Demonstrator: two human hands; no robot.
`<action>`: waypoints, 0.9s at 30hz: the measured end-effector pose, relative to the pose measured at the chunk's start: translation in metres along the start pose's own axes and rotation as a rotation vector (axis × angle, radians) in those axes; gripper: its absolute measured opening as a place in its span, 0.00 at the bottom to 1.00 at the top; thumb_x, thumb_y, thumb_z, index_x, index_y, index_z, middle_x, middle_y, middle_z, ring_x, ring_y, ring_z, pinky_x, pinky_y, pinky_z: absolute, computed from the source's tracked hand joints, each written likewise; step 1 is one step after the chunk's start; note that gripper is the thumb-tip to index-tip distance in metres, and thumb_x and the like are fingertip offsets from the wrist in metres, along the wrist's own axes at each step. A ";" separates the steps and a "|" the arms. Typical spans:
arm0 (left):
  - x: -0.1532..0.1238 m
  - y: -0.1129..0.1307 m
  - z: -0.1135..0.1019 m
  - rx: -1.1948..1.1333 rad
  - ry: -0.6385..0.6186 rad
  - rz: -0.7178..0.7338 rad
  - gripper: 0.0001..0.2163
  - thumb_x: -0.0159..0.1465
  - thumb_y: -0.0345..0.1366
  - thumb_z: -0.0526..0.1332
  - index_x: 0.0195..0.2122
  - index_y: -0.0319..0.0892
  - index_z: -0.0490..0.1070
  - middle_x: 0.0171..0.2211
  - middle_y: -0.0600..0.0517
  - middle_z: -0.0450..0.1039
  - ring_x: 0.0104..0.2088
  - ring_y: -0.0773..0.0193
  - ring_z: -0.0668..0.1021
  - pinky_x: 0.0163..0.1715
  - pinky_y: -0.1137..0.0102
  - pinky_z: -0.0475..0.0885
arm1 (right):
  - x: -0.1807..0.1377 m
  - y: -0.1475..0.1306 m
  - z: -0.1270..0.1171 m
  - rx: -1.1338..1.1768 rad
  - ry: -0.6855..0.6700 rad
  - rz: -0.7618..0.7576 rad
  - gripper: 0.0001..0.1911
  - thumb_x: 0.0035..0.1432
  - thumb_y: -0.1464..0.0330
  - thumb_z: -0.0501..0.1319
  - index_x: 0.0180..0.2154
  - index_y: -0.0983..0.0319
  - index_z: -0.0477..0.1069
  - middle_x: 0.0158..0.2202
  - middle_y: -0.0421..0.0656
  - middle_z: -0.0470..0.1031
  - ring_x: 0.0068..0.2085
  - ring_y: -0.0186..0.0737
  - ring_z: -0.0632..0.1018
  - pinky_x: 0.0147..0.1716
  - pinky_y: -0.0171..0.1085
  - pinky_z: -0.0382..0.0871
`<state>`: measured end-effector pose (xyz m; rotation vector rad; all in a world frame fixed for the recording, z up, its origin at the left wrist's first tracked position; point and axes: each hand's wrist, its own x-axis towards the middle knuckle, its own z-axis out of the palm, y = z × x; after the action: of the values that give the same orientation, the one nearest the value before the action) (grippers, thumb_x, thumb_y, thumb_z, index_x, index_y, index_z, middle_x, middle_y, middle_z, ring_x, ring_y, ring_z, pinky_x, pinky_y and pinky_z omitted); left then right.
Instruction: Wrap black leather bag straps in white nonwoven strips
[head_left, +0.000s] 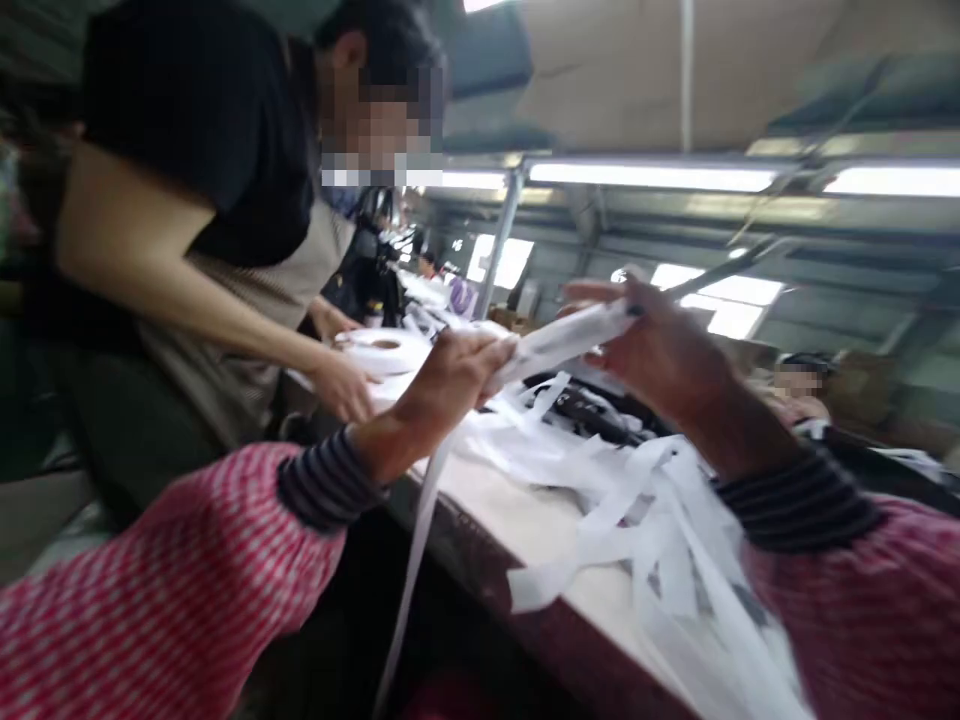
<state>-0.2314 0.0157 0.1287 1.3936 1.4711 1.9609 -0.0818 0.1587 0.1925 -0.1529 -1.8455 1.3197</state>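
My left hand (461, 375) is closed on one end of a white band of strip material (566, 338), held up above the table. My right hand (660, 350) is at the band's other end, its fingers above and below it; motion blur softens the grip. Whether the band is a flat strip or a roll seen edge-on, I cannot tell. A narrow white tail (416, 560) hangs from below my left hand past the table edge. Beneath and beside my right hand lies a loose heap of white strips (667, 530).
The pale table (495, 505) runs away diagonally. To the left, a co-worker in a dark shirt and apron leans over it, with a hand (341, 380) beside a flat white roll (386, 350). Dark items (600, 412) lie behind the strips. A metal post (501, 240) stands farther back.
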 end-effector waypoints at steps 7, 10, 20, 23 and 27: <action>-0.026 -0.019 0.020 -0.063 -0.287 -0.105 0.22 0.61 0.54 0.67 0.26 0.40 0.66 0.18 0.60 0.55 0.19 0.74 0.55 0.18 0.74 0.46 | -0.034 0.015 -0.031 0.270 -0.178 0.340 0.33 0.56 0.43 0.67 0.44 0.67 0.81 0.29 0.43 0.72 0.26 0.33 0.69 0.19 0.29 0.58; -0.043 -0.025 0.028 -0.057 -0.201 -0.117 0.21 0.61 0.53 0.67 0.26 0.41 0.67 0.18 0.60 0.55 0.20 0.73 0.56 0.20 0.75 0.49 | -0.057 0.020 -0.029 0.336 -0.227 0.361 0.33 0.56 0.42 0.67 0.47 0.64 0.79 0.30 0.42 0.70 0.28 0.34 0.70 0.19 0.27 0.56; -0.083 -0.051 0.053 -0.084 -0.114 -0.242 0.21 0.58 0.55 0.68 0.24 0.42 0.68 0.16 0.58 0.63 0.17 0.71 0.62 0.20 0.74 0.53 | -0.096 0.047 -0.009 0.251 0.031 0.263 0.20 0.46 0.58 0.77 0.34 0.66 0.78 0.27 0.40 0.69 0.24 0.29 0.64 0.20 0.30 0.49; -0.087 -0.056 0.055 -0.031 -0.054 -0.176 0.22 0.59 0.56 0.68 0.23 0.42 0.68 0.15 0.58 0.61 0.17 0.70 0.62 0.20 0.74 0.53 | -0.088 0.042 -0.016 0.293 0.064 0.205 0.19 0.47 0.59 0.77 0.32 0.66 0.77 0.26 0.39 0.66 0.24 0.27 0.62 0.20 0.31 0.45; -0.087 -0.065 0.058 0.057 0.046 -0.124 0.24 0.59 0.59 0.66 0.21 0.43 0.68 0.15 0.57 0.62 0.19 0.68 0.63 0.22 0.73 0.57 | -0.077 0.030 -0.022 0.335 0.121 0.118 0.16 0.46 0.61 0.77 0.30 0.65 0.78 0.27 0.39 0.66 0.25 0.29 0.63 0.21 0.31 0.48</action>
<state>-0.1599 0.0122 0.0280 1.2559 1.6050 1.9007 -0.0280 0.1464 0.1274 -0.1605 -1.5097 1.6445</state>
